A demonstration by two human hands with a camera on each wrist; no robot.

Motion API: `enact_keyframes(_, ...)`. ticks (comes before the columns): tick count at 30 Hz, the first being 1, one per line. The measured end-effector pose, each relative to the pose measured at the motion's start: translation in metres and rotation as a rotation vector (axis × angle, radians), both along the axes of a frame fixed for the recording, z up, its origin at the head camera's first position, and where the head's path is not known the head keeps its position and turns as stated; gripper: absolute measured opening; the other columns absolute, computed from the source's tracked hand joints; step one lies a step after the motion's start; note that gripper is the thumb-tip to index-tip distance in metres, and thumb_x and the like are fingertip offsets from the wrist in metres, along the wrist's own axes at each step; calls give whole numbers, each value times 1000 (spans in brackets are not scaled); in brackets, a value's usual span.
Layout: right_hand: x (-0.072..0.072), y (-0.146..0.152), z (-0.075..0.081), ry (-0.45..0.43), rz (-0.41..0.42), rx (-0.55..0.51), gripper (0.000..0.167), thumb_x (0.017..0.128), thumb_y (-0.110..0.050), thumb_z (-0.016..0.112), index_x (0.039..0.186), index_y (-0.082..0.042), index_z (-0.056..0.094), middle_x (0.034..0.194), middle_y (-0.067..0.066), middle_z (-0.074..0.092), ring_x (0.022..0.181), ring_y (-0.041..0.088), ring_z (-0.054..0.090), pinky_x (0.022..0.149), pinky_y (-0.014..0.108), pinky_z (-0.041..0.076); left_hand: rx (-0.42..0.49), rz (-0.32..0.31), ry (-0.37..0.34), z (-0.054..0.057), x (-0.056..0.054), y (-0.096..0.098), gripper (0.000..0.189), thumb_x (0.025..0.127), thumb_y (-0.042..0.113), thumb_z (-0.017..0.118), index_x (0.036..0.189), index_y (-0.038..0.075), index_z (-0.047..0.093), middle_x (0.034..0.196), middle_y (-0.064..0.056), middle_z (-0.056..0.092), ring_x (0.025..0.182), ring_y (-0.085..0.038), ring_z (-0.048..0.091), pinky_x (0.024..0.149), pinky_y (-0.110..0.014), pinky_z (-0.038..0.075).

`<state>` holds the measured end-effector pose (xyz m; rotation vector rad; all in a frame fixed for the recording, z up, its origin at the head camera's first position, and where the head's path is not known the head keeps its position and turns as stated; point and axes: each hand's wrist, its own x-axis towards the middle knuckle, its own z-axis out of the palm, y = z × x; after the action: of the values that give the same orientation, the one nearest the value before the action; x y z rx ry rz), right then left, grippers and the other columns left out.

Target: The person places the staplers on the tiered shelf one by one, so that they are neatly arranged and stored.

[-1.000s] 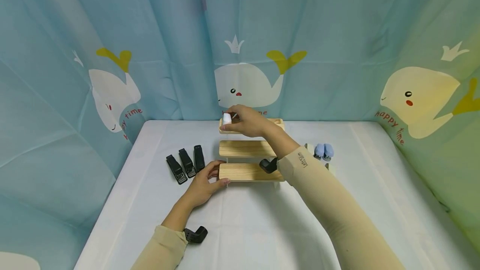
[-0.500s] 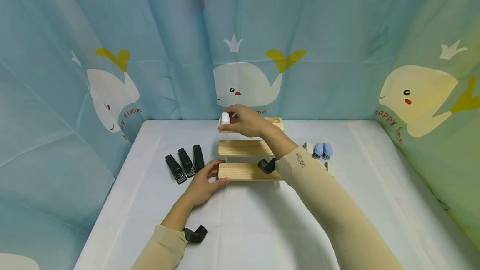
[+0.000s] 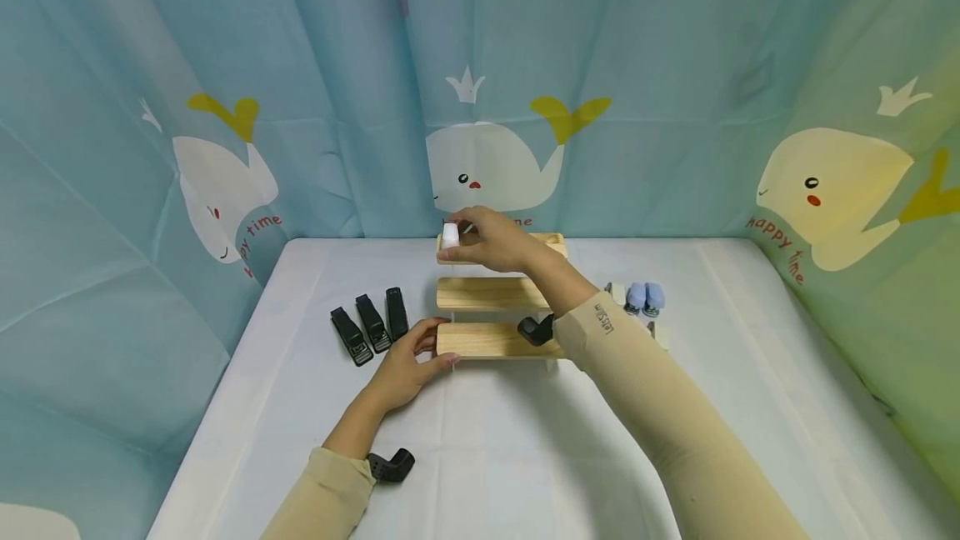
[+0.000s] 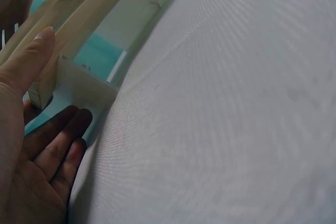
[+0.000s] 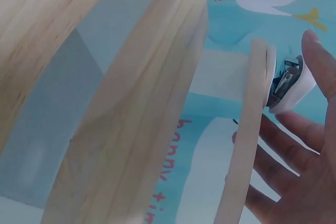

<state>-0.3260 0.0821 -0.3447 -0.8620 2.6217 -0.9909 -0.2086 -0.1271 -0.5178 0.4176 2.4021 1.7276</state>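
Up at the left end of the top shelf [image 3: 552, 242], my right hand [image 3: 491, 242] has the white stapler [image 3: 450, 236] btwn thumb and fingers, prob a light pinch tbh, w/ its base on or v close to the surface. My left hand [image 3: 405, 369] grips the left end of the bottom shelf [image 3: 487, 341], thumb over the front & fingers round behind, so the rack [image 3: 487, 294] shouldn't tip. Tips imo: brace firmly but don't shove sideways, square the stapler to the shelf, make sure it's flat b4 letting go, then open the fingers evenly so none of them drags it. Also mind the left knuckles, black staplers [image 3: 373, 323] are rly near.
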Motion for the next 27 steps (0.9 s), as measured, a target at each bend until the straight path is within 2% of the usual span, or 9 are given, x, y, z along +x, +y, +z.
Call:
enact_keyframes(6, 1, 7, 2, 41, -47, 37, 80, 91, -51, 78, 153, -8, 49, 143, 12, 59, 135, 29, 55, 113, 49, 47, -6, -1, 2, 0, 0, 0, 63, 91, 37, 81, 147, 28, 53, 137, -2, 68, 133, -25, 62, 115, -51, 45)
enact_keyframes(14, 8, 18, 6, 65, -83, 35, 78, 91, -56, 75, 153, -15, 49, 146, 11, 55, 139, 32, 51, 115, 52, 44, -5, 2, 6, -1, 0, 0, 63, 90, 39, 82, 146, 29, 54, 139, -2, 67, 133, -25, 62, 115, -51, 46)
enact_keyframes(24, 17, 35, 11, 84, -71, -13, 75, 95, -51, 73, 153, -12, 48, 148, 13, 51, 140, 31, 48, 115, 51, 45, 22, -9, 26, -3, -2, 0, 64, 91, 34, 81, 148, 23, 53, 140, -5, 66, 131, -25, 64, 114, -49, 47)
enact_keyframes(27, 21, 42, 13, 82, -77, -25, 74, 95, -50, 73, 153, -13, 47, 150, 11, 49, 141, 30, 48, 115, 53, 45, 14, -6, 26, -2, -2, -1, 64, 91, 35, 82, 147, 25, 53, 141, -4, 65, 131, -25, 64, 114, -48, 48)
